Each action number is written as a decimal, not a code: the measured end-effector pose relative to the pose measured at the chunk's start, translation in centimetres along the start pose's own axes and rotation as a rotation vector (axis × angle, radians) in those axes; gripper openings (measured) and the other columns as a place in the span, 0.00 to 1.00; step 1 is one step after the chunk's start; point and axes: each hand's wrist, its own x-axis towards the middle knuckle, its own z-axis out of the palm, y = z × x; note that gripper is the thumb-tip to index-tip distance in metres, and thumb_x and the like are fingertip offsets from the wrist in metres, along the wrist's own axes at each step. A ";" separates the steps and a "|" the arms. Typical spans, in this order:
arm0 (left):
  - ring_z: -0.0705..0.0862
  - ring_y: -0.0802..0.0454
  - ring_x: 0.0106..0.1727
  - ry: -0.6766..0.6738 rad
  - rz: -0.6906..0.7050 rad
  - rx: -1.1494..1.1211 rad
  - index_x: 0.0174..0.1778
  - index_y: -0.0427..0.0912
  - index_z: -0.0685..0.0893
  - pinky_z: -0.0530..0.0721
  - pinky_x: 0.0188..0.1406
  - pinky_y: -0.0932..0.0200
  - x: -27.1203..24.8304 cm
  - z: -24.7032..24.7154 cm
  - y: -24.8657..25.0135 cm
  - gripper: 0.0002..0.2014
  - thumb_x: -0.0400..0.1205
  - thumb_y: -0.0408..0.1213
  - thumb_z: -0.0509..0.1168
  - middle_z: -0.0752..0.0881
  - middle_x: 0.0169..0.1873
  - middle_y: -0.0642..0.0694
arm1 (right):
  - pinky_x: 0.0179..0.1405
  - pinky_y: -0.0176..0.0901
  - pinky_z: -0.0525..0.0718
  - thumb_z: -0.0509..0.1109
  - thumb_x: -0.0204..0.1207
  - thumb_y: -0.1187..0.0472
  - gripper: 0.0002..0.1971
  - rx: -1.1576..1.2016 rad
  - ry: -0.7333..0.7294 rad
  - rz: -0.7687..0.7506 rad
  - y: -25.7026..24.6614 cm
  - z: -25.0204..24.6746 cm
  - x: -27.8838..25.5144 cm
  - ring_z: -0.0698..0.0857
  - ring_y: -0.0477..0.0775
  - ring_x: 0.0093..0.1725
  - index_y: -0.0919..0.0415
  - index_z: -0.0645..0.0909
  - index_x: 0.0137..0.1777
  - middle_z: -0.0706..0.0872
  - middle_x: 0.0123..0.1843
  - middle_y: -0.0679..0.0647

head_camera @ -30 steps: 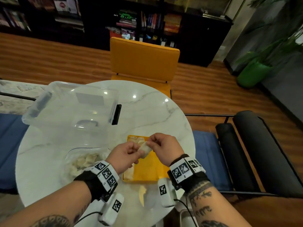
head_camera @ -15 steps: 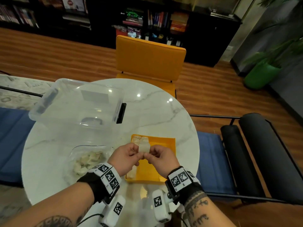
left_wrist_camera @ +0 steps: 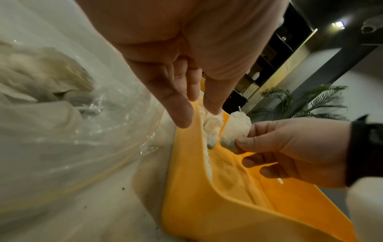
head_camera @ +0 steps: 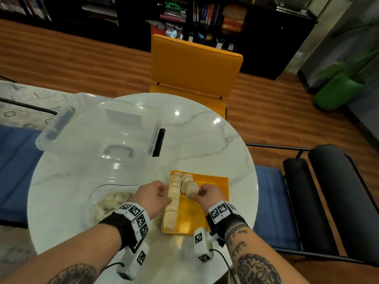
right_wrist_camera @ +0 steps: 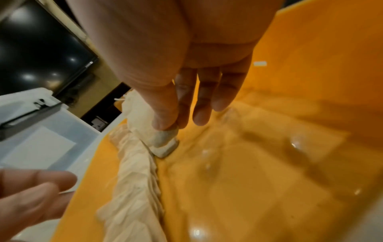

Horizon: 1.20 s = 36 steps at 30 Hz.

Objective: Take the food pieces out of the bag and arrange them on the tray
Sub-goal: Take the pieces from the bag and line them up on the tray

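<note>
An orange tray (head_camera: 213,185) lies on the round marble table, with a row of pale dumplings (head_camera: 173,199) along its left edge and a second row begun at the far end. My right hand (head_camera: 207,194) pinches one dumpling (head_camera: 192,189) (right_wrist_camera: 163,139) between thumb and forefinger and holds it low over the tray floor beside the rows. My left hand (head_camera: 153,193) hovers over the tray's left rim (left_wrist_camera: 186,147) with fingers straight and nothing in them. A clear plastic bag (head_camera: 108,199) with several more dumplings lies left of the tray.
A clear plastic storage box (head_camera: 98,128) with black latches stands at the table's back left. An orange chair (head_camera: 194,64) faces the far side of the table. Dark padded seats (head_camera: 328,191) stand to the right, and the table's edge runs close behind the tray.
Both hands held the dumpling together above the tray. Now the left hand has let go and drawn back left, while the right hand has lowered the dumpling towards the second row.
</note>
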 end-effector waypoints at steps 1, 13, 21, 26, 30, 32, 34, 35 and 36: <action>0.83 0.60 0.48 -0.019 0.001 0.012 0.58 0.55 0.82 0.75 0.40 0.68 0.1 0.0 0.1 0.17 0.76 0.50 0.74 0.86 0.48 0.58 | 0.39 0.39 0.77 0.79 0.72 0.47 0.10 0.004 -0.012 0.034 -0.2 0.2 0.4 0.84 0.48 0.42 0.48 0.82 0.41 0.86 0.40 0.43; 0.85 0.60 0.47 -0.081 -0.010 0.037 0.59 0.56 0.82 0.75 0.38 0.67 0.4 -0.1 0.0 0.17 0.75 0.46 0.74 0.88 0.41 0.59 | 0.47 0.41 0.79 0.78 0.74 0.52 0.16 -0.052 0.025 0.157 -1.8 1.1 2.4 0.86 0.55 0.54 0.52 0.86 0.60 0.88 0.58 0.52; 0.85 0.62 0.45 -0.094 -0.008 0.044 0.59 0.57 0.81 0.72 0.32 0.71 0.5 -0.1 0.1 0.17 0.75 0.46 0.74 0.88 0.41 0.58 | 0.45 0.39 0.80 0.74 0.78 0.52 0.13 -0.177 -0.041 0.147 -2.4 0.8 2.9 0.86 0.53 0.57 0.50 0.88 0.61 0.89 0.62 0.50; 0.85 0.61 0.45 -0.090 0.018 0.034 0.59 0.55 0.82 0.72 0.33 0.72 0.3 -0.2 0.1 0.17 0.75 0.45 0.75 0.88 0.41 0.57 | 0.50 0.44 0.85 0.73 0.78 0.50 0.14 -0.121 -0.006 0.134 -1.8 0.1 1.4 0.86 0.53 0.51 0.54 0.87 0.60 0.89 0.56 0.53; 0.85 0.60 0.43 -0.045 0.068 -0.020 0.56 0.55 0.83 0.80 0.40 0.66 -0.3 -1.1 0.3 0.12 0.77 0.46 0.73 0.88 0.41 0.58 | 0.49 0.41 0.82 0.68 0.81 0.45 0.15 -0.219 -0.003 -0.013 -0.8 0.1 -2.4 0.85 0.50 0.52 0.50 0.85 0.61 0.89 0.57 0.49; 0.86 0.60 0.42 -0.005 0.079 -0.063 0.52 0.58 0.83 0.80 0.40 0.65 -0.8 -1.9 0.1 0.07 0.80 0.46 0.70 0.87 0.42 0.58 | 0.53 0.42 0.83 0.66 0.80 0.41 0.15 -0.265 -0.072 -0.071 0.2 0.9 -4.6 0.86 0.49 0.54 0.47 0.85 0.60 0.89 0.56 0.46; 0.86 0.58 0.40 0.043 0.078 -0.078 0.48 0.59 0.83 0.79 0.35 0.66 -1.5 -3.1 -0.5 0.02 0.81 0.47 0.69 0.87 0.41 0.57 | 0.58 0.47 0.83 0.64 0.79 0.36 0.19 -0.309 -0.153 -0.087 1.4 1.9 -6.3 0.85 0.50 0.57 0.46 0.84 0.60 0.88 0.58 0.45; 0.86 0.57 0.38 0.059 0.067 -0.088 0.46 0.58 0.84 0.80 0.32 0.65 -1.9 -3.8 -1.1 0.01 0.81 0.47 0.69 0.88 0.39 0.57 | 0.61 0.49 0.82 0.62 0.79 0.34 0.21 -0.342 -0.181 -0.092 1.9 2.4 -6.8 0.85 0.52 0.59 0.45 0.84 0.61 0.88 0.59 0.44; 0.87 0.57 0.36 0.067 0.055 -0.095 0.45 0.57 0.85 0.81 0.31 0.63 -2.3 -4.5 -1.7 0.01 0.80 0.46 0.68 0.88 0.38 0.56 | 0.64 0.51 0.80 0.59 0.79 0.32 0.22 -0.379 -0.191 -0.100 2.4 2.9 -7.2 0.84 0.53 0.60 0.44 0.83 0.61 0.88 0.60 0.45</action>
